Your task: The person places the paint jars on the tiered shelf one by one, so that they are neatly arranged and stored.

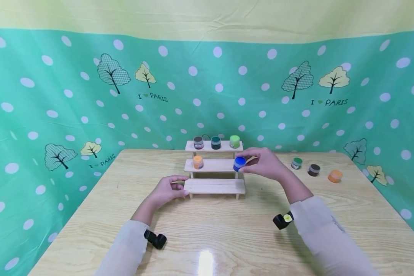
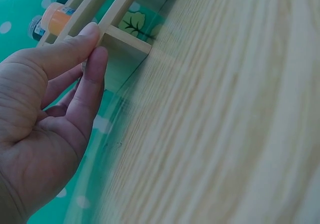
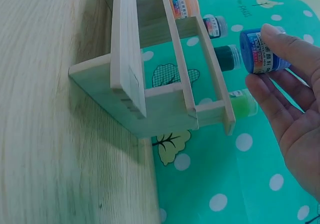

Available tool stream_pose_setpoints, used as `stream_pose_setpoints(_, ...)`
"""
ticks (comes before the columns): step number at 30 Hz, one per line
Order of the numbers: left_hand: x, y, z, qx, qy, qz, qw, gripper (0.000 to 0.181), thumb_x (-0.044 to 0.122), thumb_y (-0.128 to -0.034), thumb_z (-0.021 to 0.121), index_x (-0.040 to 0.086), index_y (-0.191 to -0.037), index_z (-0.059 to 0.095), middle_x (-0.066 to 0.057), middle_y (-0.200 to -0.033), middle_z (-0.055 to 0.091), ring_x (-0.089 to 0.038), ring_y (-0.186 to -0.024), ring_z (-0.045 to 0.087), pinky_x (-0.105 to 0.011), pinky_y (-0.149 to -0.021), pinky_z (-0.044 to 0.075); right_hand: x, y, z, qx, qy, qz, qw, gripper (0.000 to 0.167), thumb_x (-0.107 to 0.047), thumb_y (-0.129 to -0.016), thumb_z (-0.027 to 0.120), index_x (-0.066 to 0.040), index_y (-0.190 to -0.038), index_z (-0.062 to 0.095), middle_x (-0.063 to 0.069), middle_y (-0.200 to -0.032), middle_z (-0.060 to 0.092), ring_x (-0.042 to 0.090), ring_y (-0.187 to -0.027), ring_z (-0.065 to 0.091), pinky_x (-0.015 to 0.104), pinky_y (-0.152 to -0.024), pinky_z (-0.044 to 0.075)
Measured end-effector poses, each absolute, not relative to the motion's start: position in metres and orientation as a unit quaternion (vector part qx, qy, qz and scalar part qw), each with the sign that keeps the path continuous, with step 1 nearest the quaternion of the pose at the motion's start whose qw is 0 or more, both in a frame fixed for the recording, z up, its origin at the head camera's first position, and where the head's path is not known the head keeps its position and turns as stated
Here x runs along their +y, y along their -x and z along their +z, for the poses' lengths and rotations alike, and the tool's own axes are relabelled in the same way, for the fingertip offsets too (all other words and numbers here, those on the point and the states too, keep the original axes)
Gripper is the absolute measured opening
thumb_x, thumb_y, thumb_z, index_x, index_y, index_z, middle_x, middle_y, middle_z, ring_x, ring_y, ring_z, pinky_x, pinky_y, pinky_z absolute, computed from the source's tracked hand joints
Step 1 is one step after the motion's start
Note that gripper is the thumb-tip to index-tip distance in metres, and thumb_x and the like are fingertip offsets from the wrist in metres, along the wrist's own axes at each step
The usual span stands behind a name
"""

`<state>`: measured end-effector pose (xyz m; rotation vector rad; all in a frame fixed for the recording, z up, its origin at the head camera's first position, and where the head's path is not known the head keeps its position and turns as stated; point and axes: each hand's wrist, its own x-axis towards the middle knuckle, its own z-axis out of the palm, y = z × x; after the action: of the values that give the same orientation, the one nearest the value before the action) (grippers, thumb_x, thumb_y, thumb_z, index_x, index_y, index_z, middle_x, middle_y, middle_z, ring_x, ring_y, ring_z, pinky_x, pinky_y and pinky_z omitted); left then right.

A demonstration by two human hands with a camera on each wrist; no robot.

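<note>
A small three-step wooden rack [image 1: 214,186] stands on the table. My left hand [image 1: 170,189] pinches the left end of its lowest step between thumb and fingers. With thumb and fingertips my right hand [image 1: 264,164] grips a blue paint jar [image 1: 239,163], which has a label on its side [image 3: 258,52]. In the right wrist view that jar hangs a little off the boards, near the right end of the middle step. An orange paint jar [image 1: 198,162] sits at the left of the middle step. On the top step are a dark brown jar [image 1: 198,143], a dark green jar [image 1: 215,143] and a light green jar [image 1: 234,142].
Right of the rack, a green jar [image 1: 296,163], a dark brown jar [image 1: 314,170] and an orange jar [image 1: 335,176] stand on the wooden table [image 1: 227,234]. A dotted green cloth [image 1: 179,96] hangs behind the table and at both sides.
</note>
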<state>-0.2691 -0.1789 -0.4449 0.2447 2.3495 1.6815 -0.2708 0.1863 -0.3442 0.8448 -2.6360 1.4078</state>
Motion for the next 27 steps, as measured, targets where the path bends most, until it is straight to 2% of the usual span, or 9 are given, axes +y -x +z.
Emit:
stream_pose_setpoints(7,-0.178,0.268,-0.443,0.805,-0.079,0.576,0.12,0.059,0.006,-0.0758,0.083,0.008,-0.13,0.061,-0.012,-0.091,0.065,-0.021,-0.079,0.064,-0.027,-0.064,0.053,0.17,0.288,-0.348,-0.848,-0.28,0.449,0.009,0.043,-0.017,-0.079,0.084,-0.003,-0.117,0.07,0.008,-0.105,0.067,0.025,-0.096,0.063,0.033,-0.081,0.056)
stream_pose_setpoints(27,-0.178,0.27,-0.444,0.806,-0.08,0.574,0.122,0.058,0.006,-0.0763,0.083,0.007,-0.13,0.061,-0.012,-0.092,0.066,-0.02,-0.08,0.064,-0.027,-0.064,0.053,0.125,0.306,-0.361,-0.867,-0.229,0.442,0.008,0.045,-0.014,-0.079,0.083,-0.006,-0.12,0.068,0.006,-0.106,0.066,0.021,-0.094,0.063,0.029,-0.08,0.056)
